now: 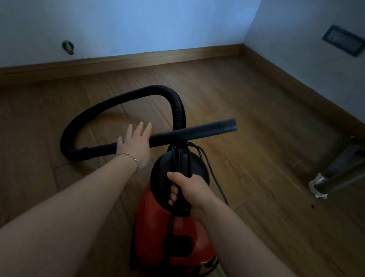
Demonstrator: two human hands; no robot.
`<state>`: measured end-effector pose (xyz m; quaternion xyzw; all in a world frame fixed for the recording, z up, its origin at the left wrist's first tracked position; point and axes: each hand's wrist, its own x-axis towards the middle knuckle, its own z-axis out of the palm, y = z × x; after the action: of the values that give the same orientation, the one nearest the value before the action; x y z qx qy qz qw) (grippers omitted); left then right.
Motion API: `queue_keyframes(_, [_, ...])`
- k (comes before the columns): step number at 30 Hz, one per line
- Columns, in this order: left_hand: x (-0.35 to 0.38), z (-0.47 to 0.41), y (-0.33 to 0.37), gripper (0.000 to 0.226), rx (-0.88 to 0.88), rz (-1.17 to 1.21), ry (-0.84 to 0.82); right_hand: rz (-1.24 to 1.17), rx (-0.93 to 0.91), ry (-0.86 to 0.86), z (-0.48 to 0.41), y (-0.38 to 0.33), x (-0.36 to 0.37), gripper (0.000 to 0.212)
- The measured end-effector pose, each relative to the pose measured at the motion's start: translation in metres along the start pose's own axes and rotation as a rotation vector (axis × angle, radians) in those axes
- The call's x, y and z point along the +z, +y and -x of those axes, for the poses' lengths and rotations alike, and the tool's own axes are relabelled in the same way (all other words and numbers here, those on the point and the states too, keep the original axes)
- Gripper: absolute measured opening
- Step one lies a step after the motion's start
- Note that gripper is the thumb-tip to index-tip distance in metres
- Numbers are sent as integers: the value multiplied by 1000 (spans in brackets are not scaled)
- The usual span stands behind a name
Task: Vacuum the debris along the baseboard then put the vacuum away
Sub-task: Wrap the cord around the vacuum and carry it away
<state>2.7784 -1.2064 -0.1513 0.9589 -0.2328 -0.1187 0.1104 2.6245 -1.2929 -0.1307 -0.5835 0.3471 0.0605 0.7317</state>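
View: we look down along our own two bare arms at a dim room corner with a wooden floor (270,116).
Vacuum: a small red canister vacuum (161,238) with a black top sits low in the middle, just in front of us. We cannot tell whether it rests on the floor or hangs from the grip.
Right hand: our right hand (190,192) is wrapped around the black carrying handle (185,161), with loops of the power cord (208,161) gathered in the same grip.
Left hand: our left hand (134,143) lies flat on the rigid black wand (200,131), fingers straight and slightly spread, not curled round it.
Hose: the ribbed black hose (103,108) arcs in a wide loop from the wand back to the canister top.
Baseboard: the wooden baseboard (140,58) runs along both walls, well apart from the wand's open end (229,125). No debris shows there in this dim light.
Step in hand: with the cord bundled, we judge the vacuum is being carried, not run. We cannot tell whether this is arrival or putting away.
Next move: likely closing the left fingers around the wand to control the hose.
Nearby: a taped metal leg (343,175) stands to the right.
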Motion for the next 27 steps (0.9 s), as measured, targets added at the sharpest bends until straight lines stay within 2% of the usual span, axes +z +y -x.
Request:
queue_keyframes(4, [18, -12, 3, 71, 4, -93, 29, -18, -10, 17, -1, 2, 1, 27])
queue_keyframes(7, [29, -14, 5, 43, 39, -179, 138, -24, -9, 22, 0, 2, 2, 28])
queue_keyframes(9, [32, -14, 2, 35, 48, -159, 137, -29, -12, 28, 0, 2, 3, 26])
queue_keyframes(15, [14, 2, -8, 46, 196, 180, 5, -22, -11, 95, 0, -1, 7, 21])
queue_keyframes(17, [3, 12, -12, 53, 210, 187, -9, -10, -7, 107, 2, -2, 8, 18])
queue_keyframes(20, [-13, 31, -11, 57, 179, 106, -28, 1, -8, 123, 6, -4, 10, 20])
queue_keyframes(22, [-23, 45, -3, 63, 122, 102, -18, 1, -1, 139, 10, -6, 10, 32])
queue_keyframes(25, [-45, 63, 14, 60, 18, 260, -60, -121, 107, 102, 27, -13, 4, 45])
queue_keyframes(27, [-70, 73, 23, 49, -20, 470, -79, -228, 161, 49, 47, -23, 1, 43])
